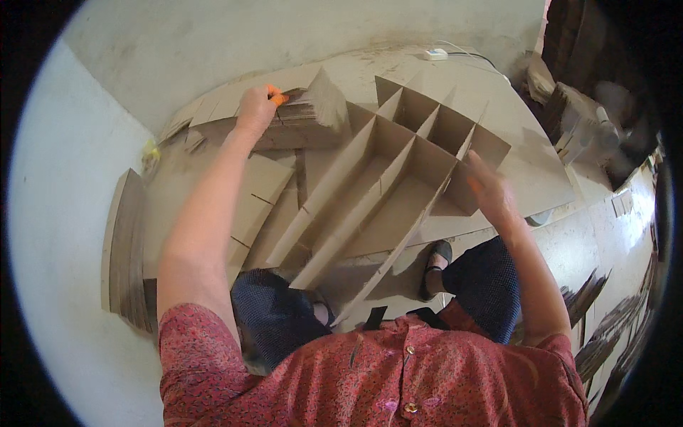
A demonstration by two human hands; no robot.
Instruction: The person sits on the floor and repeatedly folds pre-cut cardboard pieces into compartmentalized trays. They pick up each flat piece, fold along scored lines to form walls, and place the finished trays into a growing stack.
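Note:
A partly assembled cardboard divider grid (398, 160) lies across the table before me, with long strips slotted through cross strips. Its long ends slant toward my lap. My left hand (257, 108), with orange covers on its fingertips, reaches to the top of a stack of cardboard strips (302, 121) behind the grid. Its fingers are closed on the edge of a top strip. At the grid's right side, my right hand (492, 191) has its fingers stretched out and thumb apart, against or very close to the end of a long strip. Slight blur hides the exact contact.
Slotted cardboard sheets (260, 192) lie left of the grid on the table (530, 167). Another strip stack (126, 249) stands by the left wall. A white power socket (435, 54) with a cable sits at the back. More cardboard pieces (605, 320) are at the lower right.

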